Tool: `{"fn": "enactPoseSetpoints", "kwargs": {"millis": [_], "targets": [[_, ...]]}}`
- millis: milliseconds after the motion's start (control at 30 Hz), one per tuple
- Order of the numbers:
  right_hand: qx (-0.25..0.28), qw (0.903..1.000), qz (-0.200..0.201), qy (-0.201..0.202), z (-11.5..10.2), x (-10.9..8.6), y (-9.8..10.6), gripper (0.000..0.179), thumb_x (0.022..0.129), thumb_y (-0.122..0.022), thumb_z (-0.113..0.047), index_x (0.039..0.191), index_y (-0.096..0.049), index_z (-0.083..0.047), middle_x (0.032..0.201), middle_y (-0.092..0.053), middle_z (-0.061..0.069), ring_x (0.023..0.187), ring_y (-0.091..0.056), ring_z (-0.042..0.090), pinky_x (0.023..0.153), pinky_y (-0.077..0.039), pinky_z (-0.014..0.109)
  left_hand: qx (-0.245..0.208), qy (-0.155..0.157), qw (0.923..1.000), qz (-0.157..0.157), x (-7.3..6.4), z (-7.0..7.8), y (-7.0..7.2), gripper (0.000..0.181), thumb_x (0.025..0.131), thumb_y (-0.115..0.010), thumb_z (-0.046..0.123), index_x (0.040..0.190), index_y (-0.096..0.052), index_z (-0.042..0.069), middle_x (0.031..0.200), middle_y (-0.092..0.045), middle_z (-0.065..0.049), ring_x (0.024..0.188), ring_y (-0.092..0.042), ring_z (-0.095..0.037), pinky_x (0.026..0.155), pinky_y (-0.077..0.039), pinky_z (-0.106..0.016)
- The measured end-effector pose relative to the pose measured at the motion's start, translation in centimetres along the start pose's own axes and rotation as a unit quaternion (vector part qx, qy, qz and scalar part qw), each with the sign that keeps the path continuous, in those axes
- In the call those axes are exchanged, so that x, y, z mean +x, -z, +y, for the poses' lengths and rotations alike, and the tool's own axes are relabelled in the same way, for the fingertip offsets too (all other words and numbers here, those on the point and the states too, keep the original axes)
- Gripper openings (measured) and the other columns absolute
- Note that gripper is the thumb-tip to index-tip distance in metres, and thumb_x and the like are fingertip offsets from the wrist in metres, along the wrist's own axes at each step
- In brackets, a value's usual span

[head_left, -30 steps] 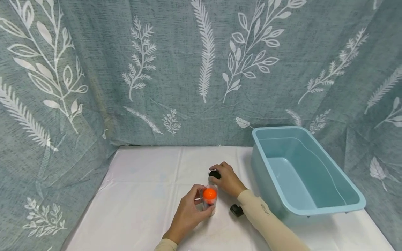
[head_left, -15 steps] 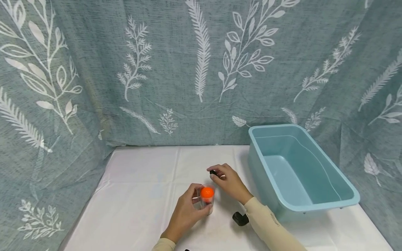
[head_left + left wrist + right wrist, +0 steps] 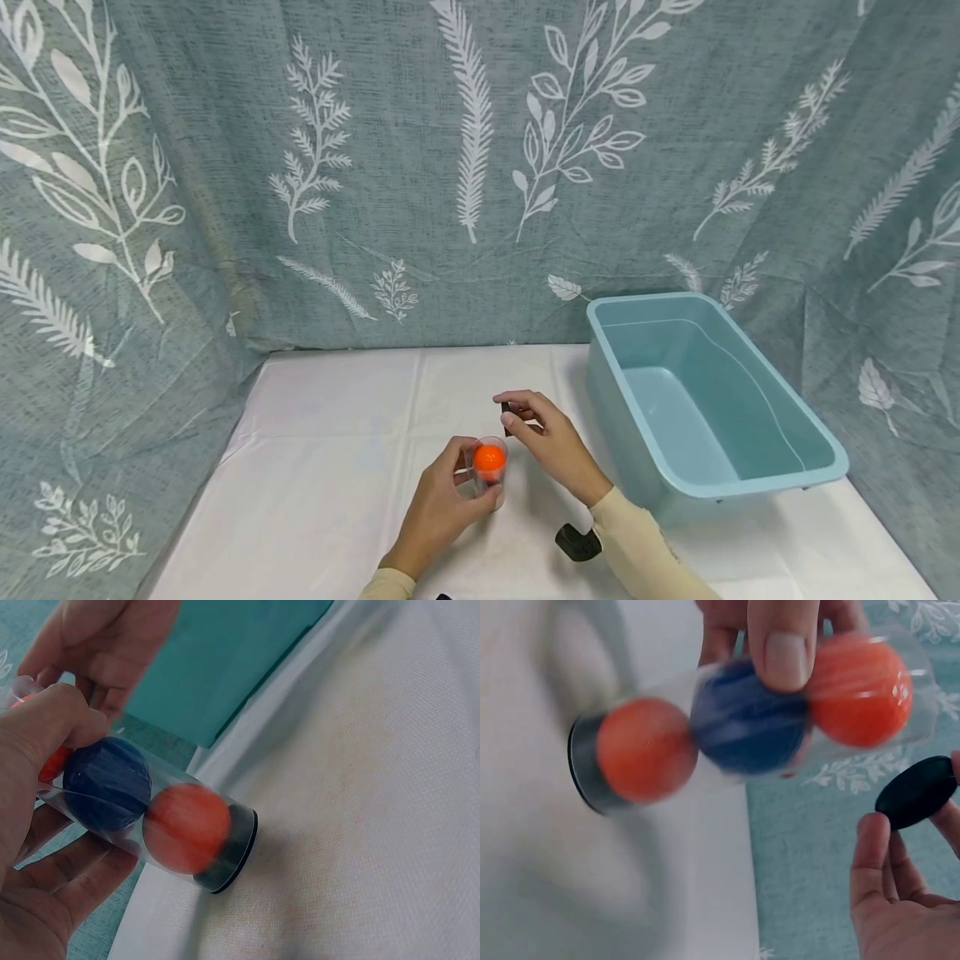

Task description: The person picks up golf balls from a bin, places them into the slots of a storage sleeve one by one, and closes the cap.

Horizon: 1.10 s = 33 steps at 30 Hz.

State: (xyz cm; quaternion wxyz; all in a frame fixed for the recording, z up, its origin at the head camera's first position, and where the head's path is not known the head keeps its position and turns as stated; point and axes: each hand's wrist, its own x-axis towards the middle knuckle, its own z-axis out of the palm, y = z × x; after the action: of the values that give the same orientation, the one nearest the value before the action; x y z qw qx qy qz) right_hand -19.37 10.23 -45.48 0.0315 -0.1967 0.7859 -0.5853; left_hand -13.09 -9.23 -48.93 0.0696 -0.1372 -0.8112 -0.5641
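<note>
My left hand [image 3: 438,504] grips a clear plastic tube [image 3: 166,784] with curled fingers and thumb. Inside it sit a lower orange ball [image 3: 187,827], a blue ball [image 3: 107,784] in the middle and a second orange ball [image 3: 489,457] near the open top. A black cap [image 3: 231,851] closes the tube's bottom end. Just beyond and to the right of the tube's mouth, my right hand [image 3: 562,454] pinches a round black lid [image 3: 919,793] between thumb and fingers, apart from the tube. In the head view this lid appears edge-on.
A large light-blue plastic tub [image 3: 630,400] stands to the right on the white-covered table [image 3: 330,467]. Near my right wrist is a black object [image 3: 577,543], partly behind the sleeve. A patterned grey-green curtain [image 3: 420,167] hangs behind and at the sides.
The black lid has turned in my right hand from face-on to edge-on in the head view. My left hand keeps its grip on the tube. The head view has shifted slightly.
</note>
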Motion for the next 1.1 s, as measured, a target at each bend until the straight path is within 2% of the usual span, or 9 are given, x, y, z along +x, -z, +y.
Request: {"fn": "enactPoseSetpoints", "kwargs": {"millis": [167, 233, 367, 500, 667, 833, 967, 1100], "targets": [[0.044, 0.9989, 0.013, 0.010, -0.8, -0.7, -0.1, 0.032, 0.101, -0.064, -0.035, 0.131, -0.062, -0.023, 0.121, -0.062, 0.002, 0.109, -0.061, 0.020, 0.096, -0.054, 0.033, 0.002, -0.001, 1.0000, 0.001, 0.0, 0.1, 0.0, 0.053, 0.078, -0.087, 0.012, 0.120, -0.056, 0.022, 0.113, -0.065, 0.010, 0.101, -0.065, -0.011, 0.089, -0.057, -0.027], [0.065, 0.9976, 0.016, 0.019, -0.9, -1.0, -0.2, 0.030, 0.100, -0.066, -0.029, 0.129, -0.061, -0.022, 0.122, -0.061, 0.005, 0.110, -0.060, 0.022, 0.096, -0.055, 0.031, 0.000, 0.000, 1.0000, 0.001, 0.0, 0.1, 0.0, 0.053, 0.078, -0.087, 0.012, 0.120, -0.056, 0.023, 0.113, -0.065, 0.010, 0.101, -0.065, -0.011, 0.089, -0.057, -0.027], [0.117, 0.9917, 0.005, 0.053, -0.7, -1.4, -0.5, 0.029, 0.098, -0.069, -0.012, 0.124, -0.057, -0.010, 0.124, -0.058, 0.013, 0.111, -0.059, 0.028, 0.096, -0.055, 0.031, -0.001, 0.000, 1.0000, 0.000, 0.0, 0.0, 0.0, 0.053, 0.079, -0.086, 0.011, 0.120, -0.055, 0.023, 0.113, -0.065, 0.010, 0.101, -0.065, -0.011, 0.089, -0.057, -0.027], [0.151, 0.9856, -0.016, 0.074, -0.4, -1.8, -1.0, 0.029, 0.094, -0.072, -0.004, 0.117, -0.055, -0.003, 0.128, -0.056, 0.017, 0.119, -0.058, 0.029, 0.102, -0.052, 0.035, -0.001, 0.000, 1.0000, -0.005, 0.0, 0.0, 0.0, 0.053, 0.080, -0.086, 0.011, 0.122, -0.055, 0.024, 0.113, -0.066, 0.009, 0.102, -0.065, -0.012, 0.090, -0.057, -0.027], [0.132, 0.9852, -0.016, 0.108, -0.2, -2.2, -1.4, 0.027, 0.091, -0.074, -0.001, 0.112, -0.058, -0.006, 0.129, -0.058, 0.013, 0.125, -0.057, 0.027, 0.106, -0.049, 0.037, -0.002, -0.003, 1.0000, -0.004, 0.0, 0.0, -0.1, 0.053, 0.081, -0.085, 0.012, 0.123, -0.055, 0.026, 0.114, -0.066, 0.011, 0.103, -0.065, -0.011, 0.091, -0.057, -0.027], [0.101, 0.9835, -0.022, 0.148, 0.3, -2.4, -1.7, 0.036, 0.088, -0.075, 0.005, 0.119, -0.062, -0.005, 0.130, -0.058, 0.013, 0.125, -0.055, 0.028, 0.107, -0.048, 0.039, -0.002, -0.007, 1.0000, -0.003, 0.0, 0.1, 0.0, 0.053, 0.080, -0.085, 0.011, 0.122, -0.056, 0.025, 0.112, -0.066, 0.013, 0.103, -0.065, -0.010, 0.091, -0.056, -0.026], [0.086, 0.9826, -0.022, 0.163, 0.3, -2.6, -1.9, 0.037, 0.087, -0.075, 0.006, 0.122, -0.064, -0.003, 0.131, -0.057, 0.013, 0.124, -0.055, 0.028, 0.108, -0.047, 0.038, -0.001, -0.005, 1.0000, -0.004, 0.0, 0.1, 0.0, 0.052, 0.080, -0.085, 0.012, 0.122, -0.056, 0.025, 0.111, -0.065, 0.014, 0.104, -0.065, -0.010, 0.091, -0.056, -0.026], [0.085, 0.9814, -0.023, 0.171, 0.2, -2.7, -2.0, 0.036, 0.088, -0.076, 0.003, 0.121, -0.066, -0.007, 0.132, -0.057, 0.009, 0.125, -0.055, 0.028, 0.109, -0.046, 0.037, -0.003, -0.001, 1.0000, -0.006, 0.0, 0.1, 0.0, 0.051, 0.081, -0.085, 0.013, 0.121, -0.056, 0.026, 0.110, -0.065, 0.014, 0.104, -0.065, -0.010, 0.092, -0.056, -0.027]]}}
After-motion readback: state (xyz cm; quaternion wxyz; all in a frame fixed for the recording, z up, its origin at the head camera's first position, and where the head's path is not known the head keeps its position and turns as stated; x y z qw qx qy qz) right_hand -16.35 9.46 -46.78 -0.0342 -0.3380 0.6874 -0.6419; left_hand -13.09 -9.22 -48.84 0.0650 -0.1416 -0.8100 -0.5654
